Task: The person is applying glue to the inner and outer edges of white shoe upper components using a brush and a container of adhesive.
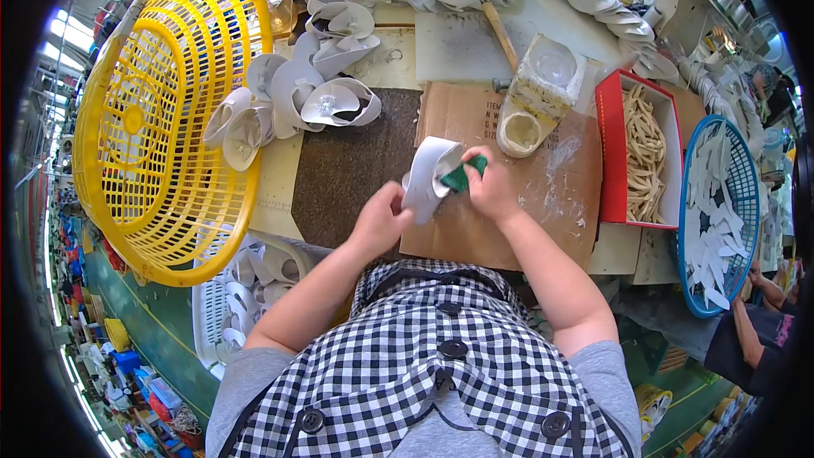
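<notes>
My left hand (pixel 381 219) grips the lower left edge of a white curved shoe upper (pixel 430 161), holding it over a brown cardboard sheet (pixel 509 233). In my right hand (pixel 495 188) is a small green piece (pixel 466 174), pinched between the fingers. It meets the right side of the upper; whether it is a scraper or a pad I cannot tell. Beyond my right hand stand a white-crusted square container (pixel 551 89) and a low round pot (pixel 520 131). A dark rough mat (pixel 356 161) lies to the left of the cardboard.
A big yellow basket (pixel 246 225) leans at the left, beside finished-looking white uppers (pixel 297 89). On the right are a red box (pixel 609 153) of beige strips (pixel 646 157) and a blue basket (pixel 751 195) of white pieces. A wooden handle (pixel 500 36) points toward the pots. Another person's arm (pixel 748 331) shows far right.
</notes>
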Demonstrator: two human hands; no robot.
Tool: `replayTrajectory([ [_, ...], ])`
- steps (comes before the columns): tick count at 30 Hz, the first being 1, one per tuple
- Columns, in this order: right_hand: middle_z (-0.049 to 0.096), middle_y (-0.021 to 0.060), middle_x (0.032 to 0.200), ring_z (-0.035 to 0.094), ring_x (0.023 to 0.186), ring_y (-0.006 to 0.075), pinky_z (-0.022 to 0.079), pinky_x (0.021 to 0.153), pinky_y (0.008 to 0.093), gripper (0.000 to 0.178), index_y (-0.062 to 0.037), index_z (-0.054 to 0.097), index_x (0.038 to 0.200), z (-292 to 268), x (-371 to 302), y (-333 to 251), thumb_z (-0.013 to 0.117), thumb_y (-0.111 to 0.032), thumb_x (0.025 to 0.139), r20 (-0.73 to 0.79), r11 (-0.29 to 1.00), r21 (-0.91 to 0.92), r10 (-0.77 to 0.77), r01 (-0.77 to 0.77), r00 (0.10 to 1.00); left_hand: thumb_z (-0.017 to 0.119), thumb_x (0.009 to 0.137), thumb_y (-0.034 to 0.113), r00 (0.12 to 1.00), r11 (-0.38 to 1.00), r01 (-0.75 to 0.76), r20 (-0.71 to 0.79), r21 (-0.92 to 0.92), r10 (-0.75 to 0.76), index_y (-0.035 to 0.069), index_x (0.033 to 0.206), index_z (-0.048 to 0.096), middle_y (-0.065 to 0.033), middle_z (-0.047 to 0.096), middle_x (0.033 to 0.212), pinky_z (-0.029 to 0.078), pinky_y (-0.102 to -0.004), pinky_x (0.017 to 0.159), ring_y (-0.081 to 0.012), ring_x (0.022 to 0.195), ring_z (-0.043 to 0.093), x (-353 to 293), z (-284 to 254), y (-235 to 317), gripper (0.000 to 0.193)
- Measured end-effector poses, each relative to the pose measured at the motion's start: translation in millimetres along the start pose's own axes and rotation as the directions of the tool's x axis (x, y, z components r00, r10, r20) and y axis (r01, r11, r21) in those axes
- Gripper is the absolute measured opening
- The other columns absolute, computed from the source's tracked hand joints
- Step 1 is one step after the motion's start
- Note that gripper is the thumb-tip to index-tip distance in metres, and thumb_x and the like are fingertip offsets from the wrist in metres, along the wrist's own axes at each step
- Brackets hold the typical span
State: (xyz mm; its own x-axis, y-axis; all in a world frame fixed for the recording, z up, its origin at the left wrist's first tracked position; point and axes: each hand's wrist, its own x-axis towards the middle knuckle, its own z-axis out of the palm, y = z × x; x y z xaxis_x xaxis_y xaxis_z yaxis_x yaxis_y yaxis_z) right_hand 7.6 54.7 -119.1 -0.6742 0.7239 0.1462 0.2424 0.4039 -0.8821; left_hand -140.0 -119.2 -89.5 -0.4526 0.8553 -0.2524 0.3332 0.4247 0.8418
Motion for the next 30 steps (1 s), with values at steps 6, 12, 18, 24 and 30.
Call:
replayTrajectory([
  [6,0.061,0.0206,0.077,0.06,0.074,0.0413,0.047,0.063,0.0446,0.018,-0.0122,0.051,0.102,-8.9,2.1,-17.1,0.055,-0.008,0.085,-0.047,0.998,-0.008,-0.064,0.064,0.997,0.062,0.084,0.009,0.995,0.985,0.099,0.003,-0.141,-0.099,0.001,0.091,0.052,-0.004,0.059,0.078,0.047,-0.025,0.063,-0.0102,0.069,0.057,-18.9,34.3,-22.5,0.015],
  [12,0.062,0.0152,0.075,0.063,0.074,0.0309,0.048,0.066,0.0361,0.014,-0.0075,0.054,0.099,-22.4,-7.6,-21.8,0.057,-0.008,0.085,0.119,0.999,0.031,0.032,-0.036,0.992,0.059,0.084,0.004,0.978,0.895,0.207,0.056,-0.394,-0.202,0.002,0.09,0.052,-0.0053,0.06,0.077,0.048,-0.0237,0.058,-0.0105,0.064,0.058,-16.1,23.6,1.6,0.009],
  [18,0.061,0.0062,0.085,0.057,0.074,0.0118,0.046,0.067,0.0272,0.015,-0.0043,0.056,0.102,-83.7,-24.2,-27.1,0.059,-0.012,0.09,-0.432,0.978,0.187,0.171,-0.097,0.885,0.06,0.077,-0.003,0.882,0.948,-0.318,-0.373,-0.018,0.288,0.004,0.081,0.053,-0.0041,0.053,0.073,0.045,-0.0258,0.056,-0.013,0.061,0.055,-16.7,-37.6,65.4,0.01],
  [24,0.062,0.0092,0.09,0.06,0.076,0.0205,0.047,0.07,0.0298,0.013,-0.0058,0.056,0.103,-94.5,11.9,-23.7,0.057,-0.012,0.091,-0.504,0.987,-0.159,-0.07,-0.012,0.861,0.062,0.072,0.006,0.768,0.734,-0.434,-0.212,0.522,0.605,0.006,0.08,0.057,-0.0104,0.055,0.081,0.049,-0.0388,0.062,-0.029,0.074,0.058,-0.8,-16.8,22.2,0.01],
  [30,0.062,0.0135,0.089,0.061,0.082,0.0312,0.046,0.073,0.0386,0.014,-0.0085,0.055,0.102,-78.6,30.0,-3.2,0.056,-0.01,0.088,-0.41,0.909,-0.415,-0.16,-0.027,0.898,0.058,0.074,0.003,0.883,0.802,-0.355,-0.108,0.481,0.457,0.008,0.093,0.06,-0.0126,0.052,0.085,0.048,-0.0368,0.069,-0.0302,0.076,0.056,-15.4,15.8,-11.9,0.02],
])
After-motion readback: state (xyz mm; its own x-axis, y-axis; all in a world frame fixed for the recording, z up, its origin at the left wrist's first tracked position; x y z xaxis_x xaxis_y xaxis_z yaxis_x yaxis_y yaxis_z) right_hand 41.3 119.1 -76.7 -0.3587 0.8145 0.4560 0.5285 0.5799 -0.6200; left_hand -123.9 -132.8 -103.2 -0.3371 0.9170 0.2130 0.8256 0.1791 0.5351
